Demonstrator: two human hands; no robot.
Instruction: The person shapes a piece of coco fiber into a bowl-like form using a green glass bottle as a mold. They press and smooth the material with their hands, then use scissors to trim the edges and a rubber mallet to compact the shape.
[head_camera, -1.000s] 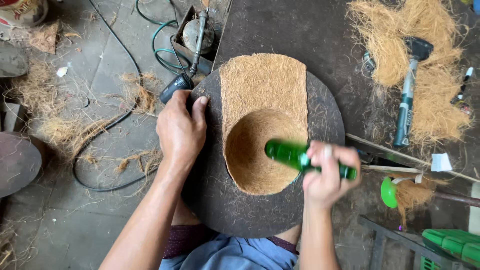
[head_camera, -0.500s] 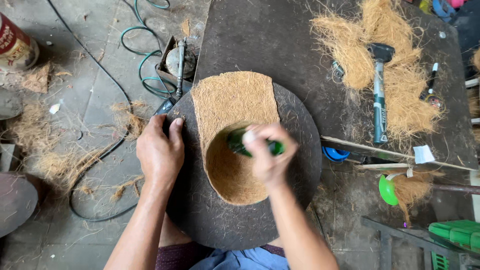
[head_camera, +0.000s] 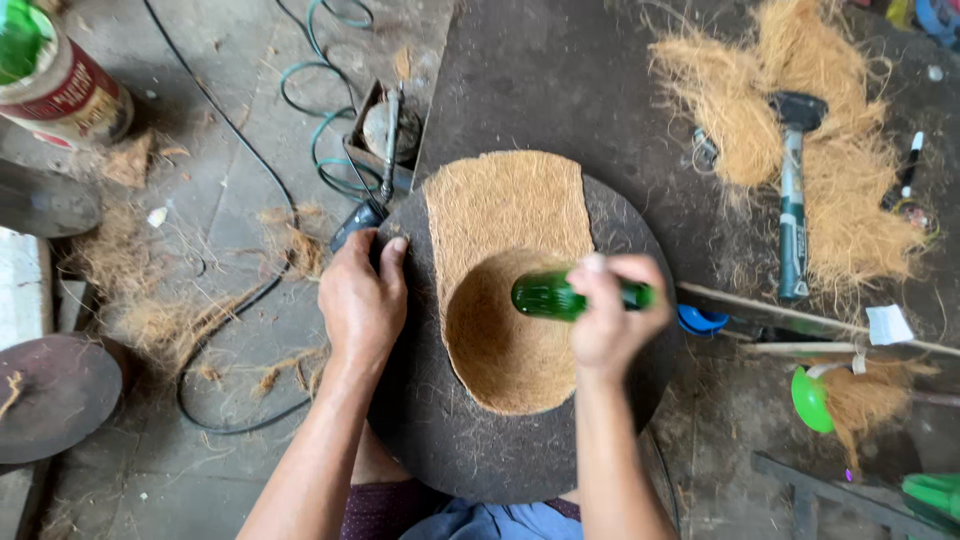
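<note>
Item: our right hand (head_camera: 612, 320) grips a green bottle (head_camera: 560, 296) lying sideways over the fibre mat's (head_camera: 505, 215) hollow. Our left hand (head_camera: 362, 300) rests flat, fingers spread narrowly, on the round board's (head_camera: 440, 440) edge.

Take the hammer (head_camera: 793, 200) as your landmark: it lies on a heap of loose coir fibre (head_camera: 850, 190). Far to its left you see a coiled green hose (head_camera: 320, 120) and a tin can (head_camera: 60, 85); below it lie two thin sticks (head_camera: 800, 305).
</note>
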